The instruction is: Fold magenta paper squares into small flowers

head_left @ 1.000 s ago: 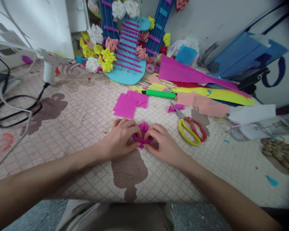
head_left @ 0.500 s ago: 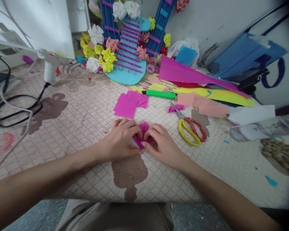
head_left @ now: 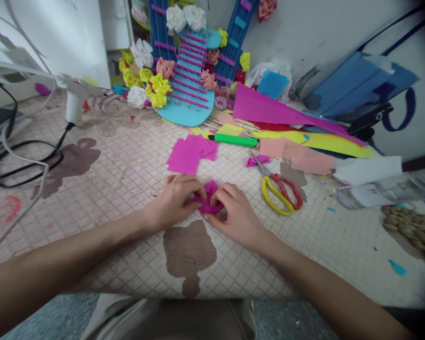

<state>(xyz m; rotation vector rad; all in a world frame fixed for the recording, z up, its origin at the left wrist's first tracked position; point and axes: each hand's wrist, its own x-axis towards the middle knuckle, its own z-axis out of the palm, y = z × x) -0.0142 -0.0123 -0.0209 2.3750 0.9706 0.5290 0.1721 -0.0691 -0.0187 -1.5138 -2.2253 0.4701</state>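
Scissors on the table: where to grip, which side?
Probably the yellow loop and red loop of the scissors, coming from the near right: they lie flat, loops toward the person, while the blades point away and leftward, by a folded magenta piece. The right hand is nearer, but holds magenta paper.

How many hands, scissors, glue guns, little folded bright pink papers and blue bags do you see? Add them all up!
Hands: 2 (left hand, right hand)
Scissors: 1
Glue gun: 1
Little folded pink papers: 2 (held paper, paper by the scissors)
Blue bag: 1
Total: 7
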